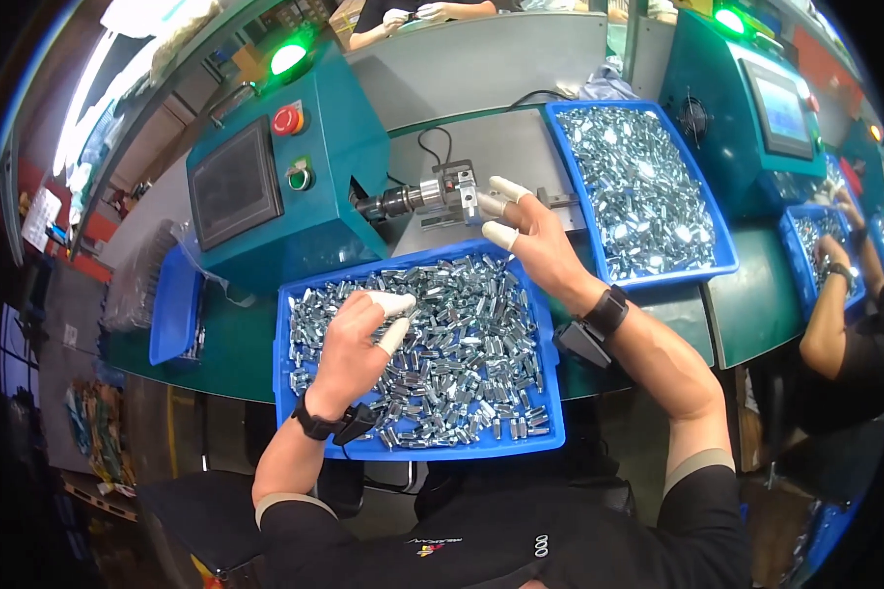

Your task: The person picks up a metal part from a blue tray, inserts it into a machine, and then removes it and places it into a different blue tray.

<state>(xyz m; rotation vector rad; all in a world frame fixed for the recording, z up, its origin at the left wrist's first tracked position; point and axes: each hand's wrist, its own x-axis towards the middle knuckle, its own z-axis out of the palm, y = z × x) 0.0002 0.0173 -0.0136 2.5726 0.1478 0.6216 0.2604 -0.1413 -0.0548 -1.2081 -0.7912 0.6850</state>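
Observation:
My left hand (357,339), white finger cots on thumb and fingers, is over the near blue tray (557,412). Its fingers are curled and the thumb comes close to the fingertips; whatever is between them is too small to make out. Small shiny metal pieces (462,353), elongated and hex-sided in look, fill that tray. My right hand (545,245), also in white finger cots, has its fingers apart beside the metal clamping fixture (462,191). Facing the fixture is a dark and silver spindle (403,201) coming out of the green machine (334,128). Contact between fingertips and fixture is unclear.
A second blue tray (722,257) of similar metal pieces stands at the right. The machine carries a dark screen (234,182), a red stop button (287,120) and a lit green lamp (288,59). Another person's arm (825,324) works at a neighbouring tray on the right.

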